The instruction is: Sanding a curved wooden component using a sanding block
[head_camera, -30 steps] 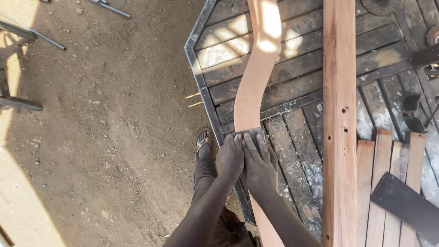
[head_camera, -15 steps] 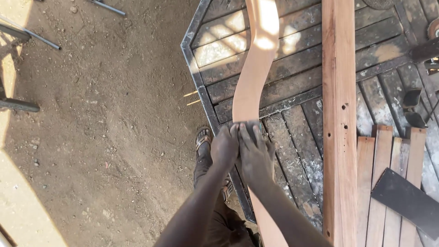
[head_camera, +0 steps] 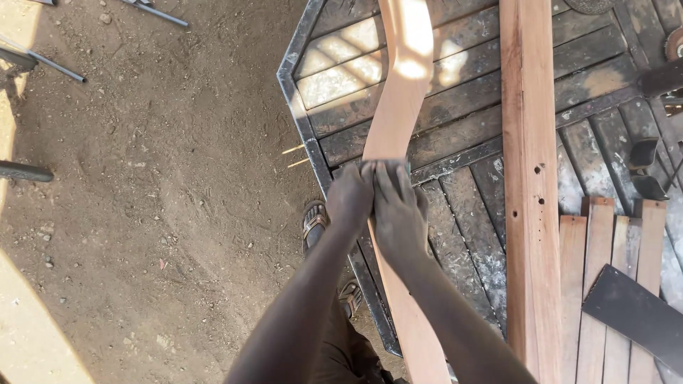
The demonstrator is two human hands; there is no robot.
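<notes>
Plank (head_camera: 398, 107): pale, smooth, curved like a wave, lay on the dark slatted table (head_camera: 455, 92); my left hand (head_camera: 351, 199) and right hand (head_camera: 398, 213) pressed flat, fingers extended, gripping nothing.

The curved wooden piece (head_camera: 398, 121) is a long, smooth plank of pale reddish-brown wood, cut in a gentle S-shaped sweep. It lies flat and runs lengthwise under both hands, which press side by side on its middle. Beyond the fingertips it bends away to the right, with sunlight patching the far part; nearer than the wrists it widens slightly and runs out of view.
</notes>
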